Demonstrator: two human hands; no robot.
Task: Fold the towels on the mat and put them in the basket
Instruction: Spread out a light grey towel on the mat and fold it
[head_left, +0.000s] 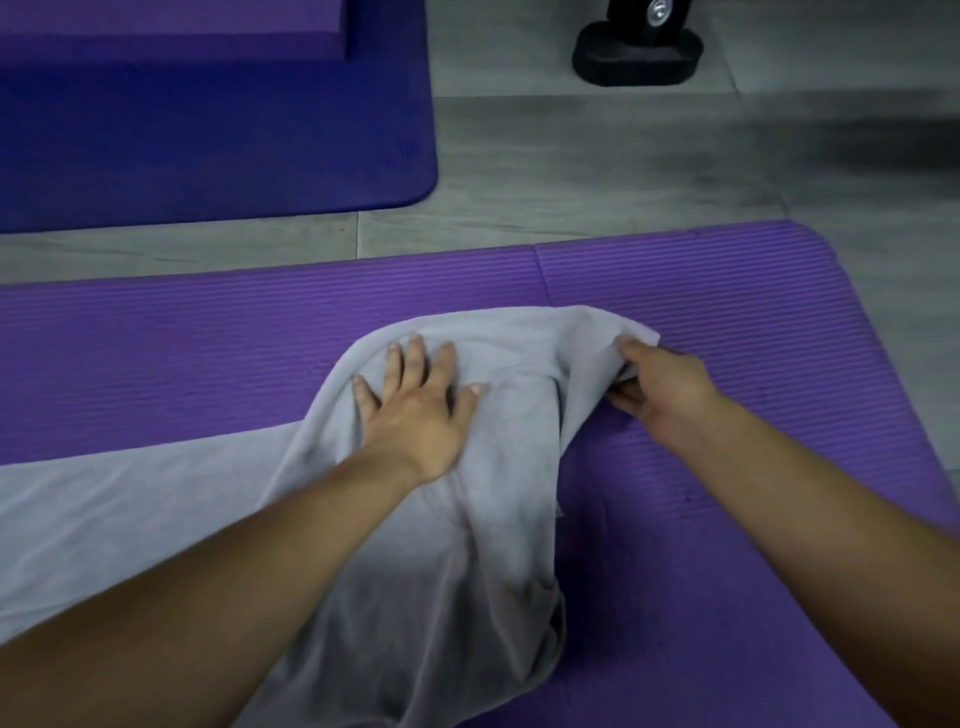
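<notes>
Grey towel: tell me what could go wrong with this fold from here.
The right hand pinches only one corner; pulling may drag the grey towel askew, since the left hand presses flat on it. The cloth is bunched and wrinkled on the purple mat, so creases may get folded in.

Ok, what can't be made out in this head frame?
- Basket: nowhere in the head view.
- Grey towel: left and near ends cut off by frame edges.
- Right hand: fingertips hidden in the towel corner it pinches.
- Black object: cropped by the top edge, unidentifiable.
</notes>
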